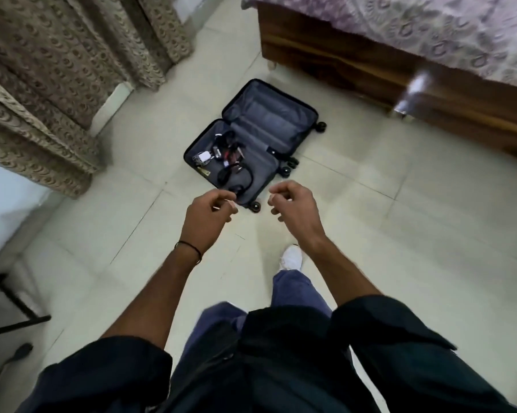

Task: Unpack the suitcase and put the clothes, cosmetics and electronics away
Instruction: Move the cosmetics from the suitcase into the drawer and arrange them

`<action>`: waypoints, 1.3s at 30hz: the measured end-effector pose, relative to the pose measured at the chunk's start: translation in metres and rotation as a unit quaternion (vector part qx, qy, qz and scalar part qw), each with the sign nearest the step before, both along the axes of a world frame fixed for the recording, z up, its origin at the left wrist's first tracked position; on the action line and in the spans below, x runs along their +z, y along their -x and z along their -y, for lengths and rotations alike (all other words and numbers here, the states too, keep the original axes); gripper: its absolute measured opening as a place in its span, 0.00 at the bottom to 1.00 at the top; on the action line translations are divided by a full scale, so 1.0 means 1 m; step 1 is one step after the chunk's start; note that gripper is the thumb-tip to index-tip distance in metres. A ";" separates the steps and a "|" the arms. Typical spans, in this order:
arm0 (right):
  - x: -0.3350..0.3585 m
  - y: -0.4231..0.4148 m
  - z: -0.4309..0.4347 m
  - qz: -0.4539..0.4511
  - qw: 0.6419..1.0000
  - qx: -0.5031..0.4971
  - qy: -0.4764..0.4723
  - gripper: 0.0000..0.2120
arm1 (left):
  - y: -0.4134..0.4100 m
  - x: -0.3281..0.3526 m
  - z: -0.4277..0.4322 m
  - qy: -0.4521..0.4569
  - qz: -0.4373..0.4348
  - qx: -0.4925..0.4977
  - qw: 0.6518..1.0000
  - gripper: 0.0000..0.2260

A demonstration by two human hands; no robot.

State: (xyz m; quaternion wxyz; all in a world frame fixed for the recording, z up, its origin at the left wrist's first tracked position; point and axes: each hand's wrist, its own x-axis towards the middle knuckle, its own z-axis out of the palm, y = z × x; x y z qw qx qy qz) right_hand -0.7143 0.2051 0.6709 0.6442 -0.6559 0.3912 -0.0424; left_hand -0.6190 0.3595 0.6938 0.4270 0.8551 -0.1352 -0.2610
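Black suitcase [269, 114], lying open on the floor; headphones [235, 177] and white charger [204, 157] sitting in its near half. Likely light, rigid, cable-snagging: headband offering the best hold. Left hand [208, 214], right hand [293, 204] hovering, fingers loosely curled, holding nothing.

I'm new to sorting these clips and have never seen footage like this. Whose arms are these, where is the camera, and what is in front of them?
There is no machine here. A person wears one camera on the head, looking forward and down, so the arms are their own. The left hand and right hand hang loosely curled and hold nothing. On the tiled floor lies an open suitcase. Its nearer half holds black headphones, a small white gadget and other small items too blurred to name. A bed stands at the upper right and curtains hang at the left.
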 end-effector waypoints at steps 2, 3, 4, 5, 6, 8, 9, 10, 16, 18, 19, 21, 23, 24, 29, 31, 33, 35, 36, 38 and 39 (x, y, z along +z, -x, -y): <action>0.005 -0.039 0.019 -0.009 1.000 0.024 0.002 0.07 | -0.032 0.006 0.012 0.000 -0.012 0.028 1.000 0.08; 0.007 -0.060 0.028 -0.010 0.999 0.033 0.001 0.07 | -0.048 0.008 0.018 0.000 -0.019 0.038 0.999 0.08; 0.008 -0.077 0.036 -0.012 0.999 0.039 0.001 0.07 | -0.062 0.007 0.022 -0.001 -0.026 0.042 0.999 0.08; 0.007 -0.094 0.043 -0.012 0.999 0.042 0.003 0.07 | -0.077 0.005 0.026 -0.001 -0.032 0.046 0.998 0.08; 0.005 -0.108 0.049 -0.014 0.999 0.046 0.004 0.07 | -0.091 0.002 0.029 -0.003 -0.042 0.050 0.998 0.07; -0.003 -0.136 0.057 -0.022 0.998 0.054 0.009 0.07 | -0.116 -0.006 0.033 -0.004 -0.062 0.062 0.996 0.07; -0.009 -0.151 0.059 -0.029 0.998 0.056 0.010 0.07 | -0.130 -0.012 0.034 -0.004 -0.070 0.066 0.995 0.07; -0.017 -0.166 0.060 -0.035 0.998 0.056 0.012 0.06 | -0.146 -0.021 0.034 -0.004 -0.075 0.065 0.995 0.07; -0.081 -0.260 0.049 -0.070 0.997 0.023 0.008 0.07 | -0.265 -0.096 0.031 -0.016 -0.082 0.000 0.996 0.08; -0.096 -0.288 0.041 -0.093 0.996 -0.013 -0.004 0.07 | -0.306 -0.115 0.027 -0.030 -0.100 -0.028 0.994 0.08; -0.100 -0.303 0.035 -0.108 0.993 -0.042 -0.013 0.07 | -0.328 -0.121 0.026 -0.040 -0.112 -0.050 0.992 0.08; -0.105 -0.337 0.015 -0.136 0.985 -0.097 -0.036 0.07 | -0.376 -0.128 0.018 -0.064 -0.130 -0.093 0.985 0.08; -0.109 -0.368 -0.003 -0.152 0.978 -0.133 -0.050 0.07 | -0.415 -0.134 0.012 -0.079 -0.137 -0.129 0.979 0.08; -0.113 -0.383 -0.010 -0.159 0.974 -0.153 -0.053 0.07 | -0.434 -0.139 0.011 -0.085 -0.142 -0.150 0.975 0.08; -0.144 -0.441 -0.035 -0.170 0.962 -0.206 -0.059 0.05 | -0.512 -0.178 0.019 -0.125 -0.155 -0.235 0.951 0.07; -0.165 -0.457 -0.042 -0.176 0.961 -0.205 -0.062 0.05 | -0.534 -0.204 0.023 -0.126 -0.156 -0.242 0.949 0.07; -0.195 -0.469 -0.047 -0.179 0.959 -0.204 -0.078 0.05 | -0.550 -0.234 0.025 -0.118 -0.167 -0.236 0.950 0.07; -0.241 -0.483 -0.048 -0.186 0.958 -0.199 -0.090 0.05 | -0.566 -0.281 0.025 -0.118 -0.171 -0.229 0.951 0.06; -0.269 -0.489 -0.048 -0.190 0.958 -0.191 -0.094 0.05 | -0.572 -0.309 0.023 -0.124 -0.169 -0.230 0.950 0.06; -0.335 -0.500 -0.048 -0.196 0.962 -0.168 -0.095 0.06 | -0.584 -0.374 0.017 -0.135 -0.162 -0.233 0.949 0.05; -0.372 -0.506 -0.048 -0.197 0.964 -0.158 -0.086 0.08 | -0.590 -0.409 0.014 -0.138 -0.155 -0.235 0.950 0.05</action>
